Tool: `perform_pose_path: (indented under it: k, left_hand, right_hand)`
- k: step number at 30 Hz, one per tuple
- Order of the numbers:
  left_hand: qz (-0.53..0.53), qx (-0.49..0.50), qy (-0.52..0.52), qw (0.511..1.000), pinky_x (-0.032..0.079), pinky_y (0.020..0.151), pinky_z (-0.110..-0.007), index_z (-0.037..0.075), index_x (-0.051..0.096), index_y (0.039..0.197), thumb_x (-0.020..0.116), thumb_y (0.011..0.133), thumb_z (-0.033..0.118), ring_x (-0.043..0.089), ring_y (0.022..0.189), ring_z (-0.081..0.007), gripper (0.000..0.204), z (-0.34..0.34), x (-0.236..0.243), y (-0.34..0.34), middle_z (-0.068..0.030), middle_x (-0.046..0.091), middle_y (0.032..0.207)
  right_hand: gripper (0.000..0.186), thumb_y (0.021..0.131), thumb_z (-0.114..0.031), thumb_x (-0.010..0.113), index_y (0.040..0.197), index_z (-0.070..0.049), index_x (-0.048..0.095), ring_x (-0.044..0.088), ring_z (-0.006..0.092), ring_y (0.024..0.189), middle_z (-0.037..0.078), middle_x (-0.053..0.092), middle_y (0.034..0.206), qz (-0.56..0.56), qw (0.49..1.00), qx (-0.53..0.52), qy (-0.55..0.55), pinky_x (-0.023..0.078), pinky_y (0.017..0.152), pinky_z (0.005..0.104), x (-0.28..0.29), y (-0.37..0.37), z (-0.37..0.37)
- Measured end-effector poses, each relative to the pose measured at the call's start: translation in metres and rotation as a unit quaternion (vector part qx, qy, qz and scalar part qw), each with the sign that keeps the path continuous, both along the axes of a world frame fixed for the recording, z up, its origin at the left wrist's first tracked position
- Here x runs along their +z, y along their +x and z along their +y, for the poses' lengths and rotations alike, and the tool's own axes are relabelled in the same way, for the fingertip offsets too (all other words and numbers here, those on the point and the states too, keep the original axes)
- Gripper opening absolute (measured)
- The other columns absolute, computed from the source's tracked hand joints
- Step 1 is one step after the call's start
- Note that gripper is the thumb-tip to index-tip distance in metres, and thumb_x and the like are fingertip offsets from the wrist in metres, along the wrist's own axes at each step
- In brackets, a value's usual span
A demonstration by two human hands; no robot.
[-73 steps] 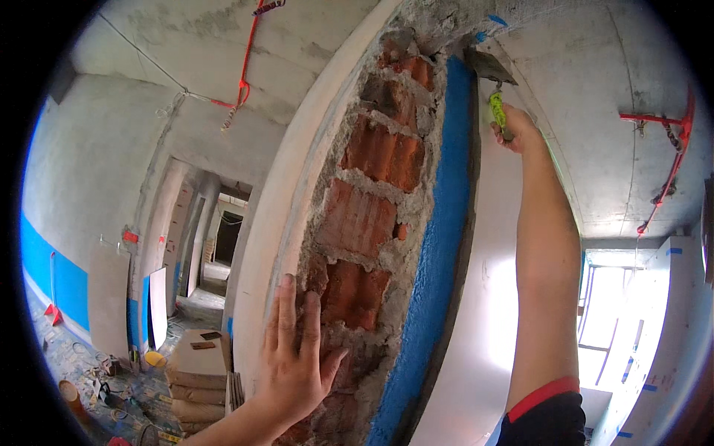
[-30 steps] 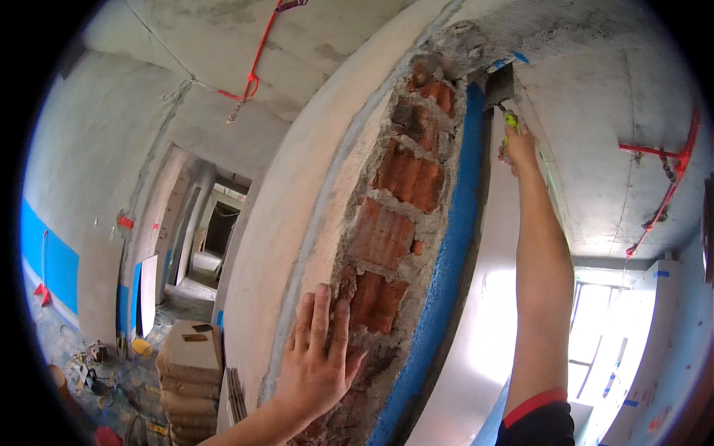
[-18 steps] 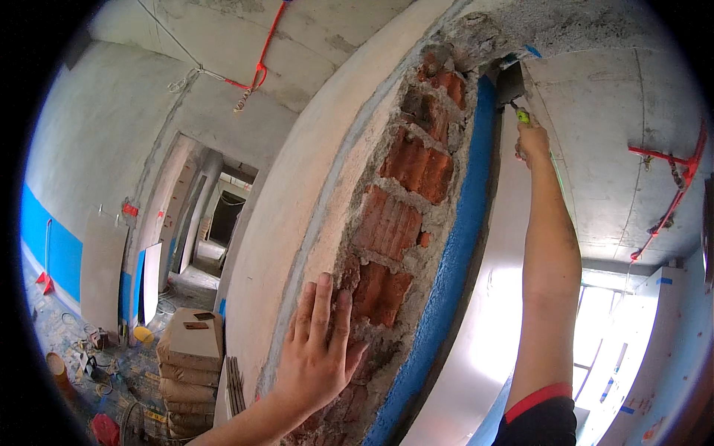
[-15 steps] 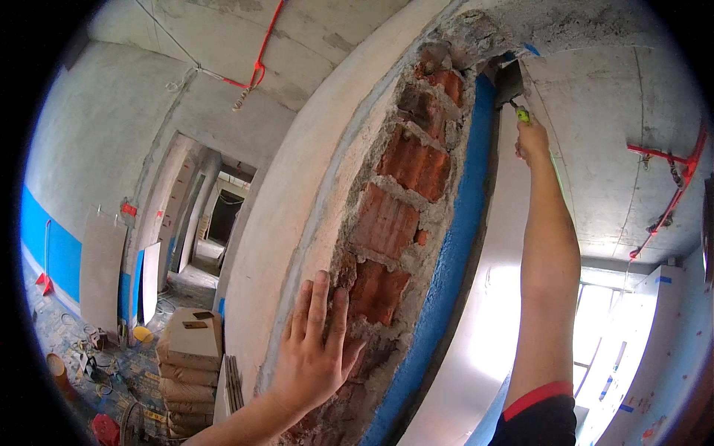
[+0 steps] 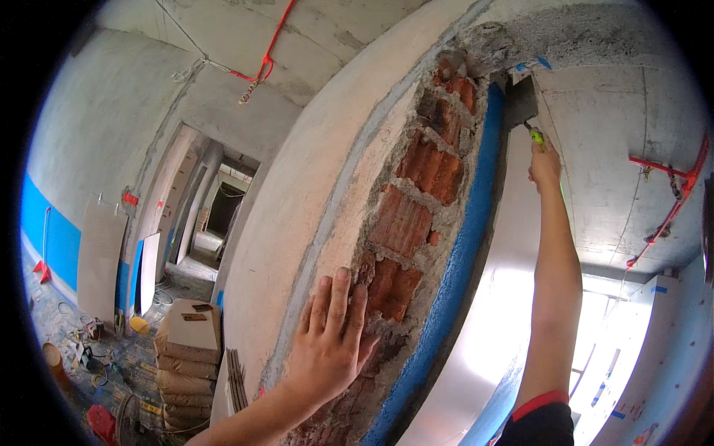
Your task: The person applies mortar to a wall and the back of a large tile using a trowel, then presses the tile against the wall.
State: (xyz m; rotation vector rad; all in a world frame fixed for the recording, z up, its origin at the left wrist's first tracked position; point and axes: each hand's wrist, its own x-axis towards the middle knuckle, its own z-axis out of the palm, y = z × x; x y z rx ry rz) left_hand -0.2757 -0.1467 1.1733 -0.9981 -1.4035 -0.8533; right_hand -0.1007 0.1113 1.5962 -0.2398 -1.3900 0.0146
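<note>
1 trowel (image 5: pixel 520 102), its blade just right of the upper end of the blue strip (image 5: pixel 457 275); fingers of the right hand (image 5: pixel 545 163) curl round its handle. Left of the strip, the left hand (image 5: pixel 327 357) lies against the wall (image 5: pixel 297 215), empty, fingers slightly parted.

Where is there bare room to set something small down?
On the pale-topped stack of brown sacks, in front of two small flat brownish pieces. The grey floor between that stack and the brown cylindrical container is crowded.
</note>
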Motion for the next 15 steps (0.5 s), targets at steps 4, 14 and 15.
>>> perform_pose_path:
  k: [4,14,15]
  left_hand:
    - [0.000,-0.006,0.005,1.000,0.032,0.113,-0.051,-0.001,0.033,0.149,0.076,0.082,0.030,0.028,0.142,-0.0476,0.085,0.001,0.000,0.000,-0.0292,0.021,0.156]
    - [-0.002,-0.007,-0.008,1.000,0.034,0.111,-0.053,-0.003,0.027,0.150,0.076,0.083,0.026,0.028,0.140,-0.0506,0.087,0.001,0.000,-0.001,-0.0324,0.018,0.155]
    - [-0.002,-0.004,-0.008,1.000,0.034,0.111,-0.053,-0.003,0.027,0.150,0.076,0.083,0.026,0.028,0.141,-0.0506,0.087,-0.001,0.000,-0.002,-0.0323,0.018,0.155]
  right_hand:
    - [0.053,0.094,-0.031,0.057,0.144,-0.015,0.049,0.054,0.0174,0.048,0.010,0.061,0.077,0.061,0.992,0.105,-0.019,0.047,0.043,0.0323,-0.031,0.023,0.005]
    - [0.027,0.087,-0.028,0.069,0.101,-0.006,0.062,0.053,0.0128,0.056,0.003,0.056,0.073,-0.044,0.938,0.335,-0.083,0.042,0.048,0.0292,-0.049,0.099,0.004]
    - [0.026,0.087,-0.027,0.069,0.100,-0.007,0.062,0.052,0.0125,0.055,0.002,0.057,0.074,-0.053,0.957,0.276,-0.071,0.042,0.048,0.0288,-0.051,0.098,-0.003]
